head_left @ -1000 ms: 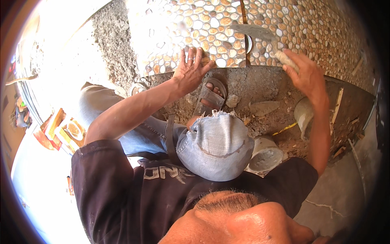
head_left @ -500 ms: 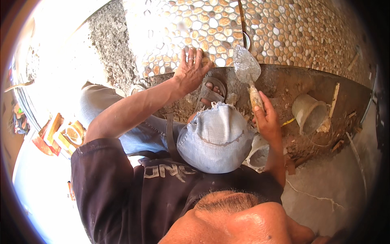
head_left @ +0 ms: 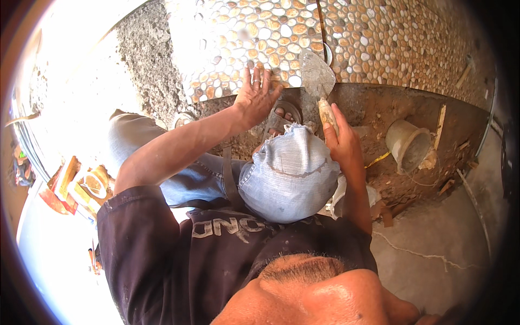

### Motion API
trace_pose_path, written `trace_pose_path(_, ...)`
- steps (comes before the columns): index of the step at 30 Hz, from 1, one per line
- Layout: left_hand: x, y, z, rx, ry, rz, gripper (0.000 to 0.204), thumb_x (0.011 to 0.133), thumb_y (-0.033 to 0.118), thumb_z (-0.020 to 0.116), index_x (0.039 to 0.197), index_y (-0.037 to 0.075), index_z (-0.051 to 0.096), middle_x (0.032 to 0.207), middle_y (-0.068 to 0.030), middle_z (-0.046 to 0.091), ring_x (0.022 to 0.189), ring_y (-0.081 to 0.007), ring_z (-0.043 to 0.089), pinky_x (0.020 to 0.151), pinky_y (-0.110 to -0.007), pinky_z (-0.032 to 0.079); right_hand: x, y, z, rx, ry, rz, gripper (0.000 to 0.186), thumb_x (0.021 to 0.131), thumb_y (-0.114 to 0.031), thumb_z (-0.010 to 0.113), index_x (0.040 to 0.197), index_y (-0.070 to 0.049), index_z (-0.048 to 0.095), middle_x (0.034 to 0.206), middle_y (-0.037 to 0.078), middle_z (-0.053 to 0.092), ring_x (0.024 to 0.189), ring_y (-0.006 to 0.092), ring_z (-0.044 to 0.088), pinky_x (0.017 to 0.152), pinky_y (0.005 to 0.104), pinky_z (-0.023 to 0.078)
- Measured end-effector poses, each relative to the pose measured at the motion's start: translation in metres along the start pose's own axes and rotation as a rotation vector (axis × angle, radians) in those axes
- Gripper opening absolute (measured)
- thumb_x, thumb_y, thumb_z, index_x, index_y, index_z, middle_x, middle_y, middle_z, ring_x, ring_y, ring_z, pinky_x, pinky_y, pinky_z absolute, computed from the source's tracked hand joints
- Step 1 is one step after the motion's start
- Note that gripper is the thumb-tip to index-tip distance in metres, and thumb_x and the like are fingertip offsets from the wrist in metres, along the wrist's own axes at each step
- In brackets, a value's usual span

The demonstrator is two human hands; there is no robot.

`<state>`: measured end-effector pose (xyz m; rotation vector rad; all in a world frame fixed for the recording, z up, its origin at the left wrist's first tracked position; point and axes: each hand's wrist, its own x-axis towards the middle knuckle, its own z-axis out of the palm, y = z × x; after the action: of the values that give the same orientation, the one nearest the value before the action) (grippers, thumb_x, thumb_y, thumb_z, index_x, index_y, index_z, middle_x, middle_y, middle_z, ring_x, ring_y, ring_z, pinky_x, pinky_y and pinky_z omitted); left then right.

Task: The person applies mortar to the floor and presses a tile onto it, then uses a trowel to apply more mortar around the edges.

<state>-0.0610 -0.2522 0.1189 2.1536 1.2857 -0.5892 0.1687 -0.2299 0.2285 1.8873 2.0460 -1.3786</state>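
One trowel [head_left: 318,73] I see at tile [head_left: 287,40] edge; right hand [head_left: 345,145] fingers curled round it; left hand [head_left: 255,104] on tile, fingers spread.

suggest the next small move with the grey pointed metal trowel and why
Perhaps lightly tap the near edge of the left brown-white pebble-patterned tile: the right hand holds the trowel across that edge, and the left hand lies open there too.

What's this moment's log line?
left hand: on pebble-patterned tile | right hand: holds trowel | trowel blade: overlaps tile edge in view | bucket: right side
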Motion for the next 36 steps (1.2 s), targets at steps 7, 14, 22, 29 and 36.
trace_pose_path(7, -0.003, 0.000, -0.001, 0.053, 0.043, -0.008, 0.060, 0.097, 0.032, 0.042, 0.152, 0.015, 0.023, 0.152, -0.0304, 0.021, 0.141, -0.0520, 0.017, 0.111, -0.069, 0.012, 0.006, 0.001, 0.001, -0.034, 0.003, -0.053, 0.049, 0.093, -0.020, 0.050, 0.132, 0.008, 0.047, 0.125, 0.031, 0.055, 0.117, 0.0434, 0.055, 0.099, 0.0436, 0.044)
trace_pose_path(14, -0.004, -0.002, -0.005, 0.012, 0.013, 0.005, 0.063, 0.093, 0.018, 0.048, 0.150, 0.016, 0.021, 0.150, -0.0336, 0.021, 0.139, -0.0536, 0.019, 0.110, -0.070, 0.014, -0.003, 0.000, -0.009, -0.038, -0.028, 0.001, 0.048, 0.092, -0.019, 0.052, 0.133, 0.007, 0.047, 0.125, 0.031, 0.056, 0.117, 0.0433, 0.055, 0.099, 0.0431, 0.044)
trace_pose_path(22, 0.001, 0.001, 0.001, -0.011, 0.024, -0.008, 0.066, 0.092, 0.028, 0.055, 0.149, 0.014, 0.024, 0.151, -0.0315, 0.020, 0.141, -0.0523, 0.016, 0.111, -0.069, 0.014, -0.005, 0.002, -0.009, -0.045, -0.014, -0.061, 0.048, 0.092, -0.019, 0.053, 0.134, 0.004, 0.048, 0.125, 0.028, 0.057, 0.117, 0.0411, 0.055, 0.098, 0.0429, 0.044)
trace_pose_path(29, 0.000, 0.002, 0.004, 0.013, 0.012, -0.004, 0.068, 0.092, 0.031, 0.054, 0.149, 0.012, 0.025, 0.152, -0.0313, 0.018, 0.141, -0.0521, 0.014, 0.111, -0.069, 0.012, -0.022, 0.010, -0.023, -0.147, 0.087, 0.006, 0.047, 0.094, -0.020, 0.052, 0.135, 0.001, 0.049, 0.126, 0.026, 0.058, 0.116, 0.0391, 0.057, 0.098, 0.0413, 0.044)
trace_pose_path(36, 0.000, 0.004, 0.003, -0.013, 0.013, 0.026, 0.072, 0.089, 0.033, 0.060, 0.149, 0.011, 0.027, 0.153, -0.0318, 0.017, 0.141, -0.0528, 0.012, 0.110, -0.070, 0.014, -0.009, 0.007, -0.021, -0.142, 0.066, -0.097, 0.047, 0.092, -0.021, 0.054, 0.134, 0.001, 0.050, 0.124, 0.025, 0.059, 0.112, 0.0411, 0.058, 0.093, 0.0438, 0.046)
